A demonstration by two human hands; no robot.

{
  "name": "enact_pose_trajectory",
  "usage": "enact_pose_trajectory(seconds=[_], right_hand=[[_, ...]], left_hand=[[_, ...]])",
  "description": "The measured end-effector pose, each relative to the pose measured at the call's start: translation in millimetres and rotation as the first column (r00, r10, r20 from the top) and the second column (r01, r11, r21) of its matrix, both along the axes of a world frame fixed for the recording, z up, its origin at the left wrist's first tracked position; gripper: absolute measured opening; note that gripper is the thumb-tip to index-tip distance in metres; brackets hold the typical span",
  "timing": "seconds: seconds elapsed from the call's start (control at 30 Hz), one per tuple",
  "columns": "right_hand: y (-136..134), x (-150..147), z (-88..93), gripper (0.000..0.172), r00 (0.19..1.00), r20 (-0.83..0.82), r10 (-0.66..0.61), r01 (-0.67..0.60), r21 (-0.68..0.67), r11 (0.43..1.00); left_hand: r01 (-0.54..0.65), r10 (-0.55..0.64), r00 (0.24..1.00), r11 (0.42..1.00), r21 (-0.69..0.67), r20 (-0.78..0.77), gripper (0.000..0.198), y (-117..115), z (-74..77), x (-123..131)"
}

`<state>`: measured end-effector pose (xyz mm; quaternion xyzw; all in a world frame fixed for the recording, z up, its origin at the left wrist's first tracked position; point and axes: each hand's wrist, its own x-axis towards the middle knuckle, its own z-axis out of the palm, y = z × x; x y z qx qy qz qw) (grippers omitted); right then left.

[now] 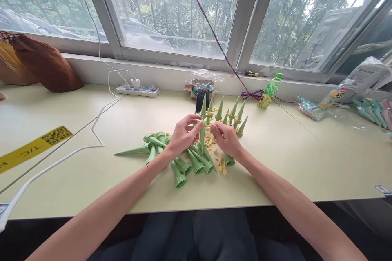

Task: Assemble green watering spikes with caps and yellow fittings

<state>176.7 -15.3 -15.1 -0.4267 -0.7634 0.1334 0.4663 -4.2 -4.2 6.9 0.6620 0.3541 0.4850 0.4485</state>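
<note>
Between the fingers of my left hand (185, 131) is a green cone (202, 136), its tip pointing down. My right hand (226, 136) is closed just to the right of it, with fingertips pinched; what they hold is too small to make out. Loose green cones (179, 177) lie in a pile below and left of my hands, their wide ends mostly toward me. Small yellow pieces (224, 169) are scattered on the table between and below my hands. Behind my hands several green cones (219, 110) stand upright with yellow pieces at their bases.
A dark phone (202, 101) leans on a small box behind the cones. A green-capped bottle (270, 91) stands at the back right, near coiled wire (251, 94). A power strip (139, 90) and white cable (99, 130) are on the left. Plastic packages (310, 108) lie far right.
</note>
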Motion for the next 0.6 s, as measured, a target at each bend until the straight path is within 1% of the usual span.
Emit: enact_pose_trajectory(seconds=[0.13, 0.3, 0.6], right_hand=[[-2.6, -2.0, 2.4, 0.026, 0.997, -0.035, 0.072, -0.073, -0.016, 0.997], [-2.9, -2.8, 1.7, 0.026, 0.994, -0.043, 0.105, -0.104, 0.028, 0.994], [-1.7, -1.9, 0.4, 0.016, 0.995, 0.011, 0.099, -0.100, 0.100, 0.990]], left_hand=[[-0.048, 0.049, 0.998, 0.999, -0.018, 0.047, 0.037, 1.5, -1.0, -0.2], [-0.094, 0.097, 0.992, 0.995, -0.034, 0.078, 0.036, 2.4, -2.4, 0.1], [-0.077, 0.075, 0.996, 0.996, 0.038, 0.049, 0.035, 1.3, -1.5, 0.0]])
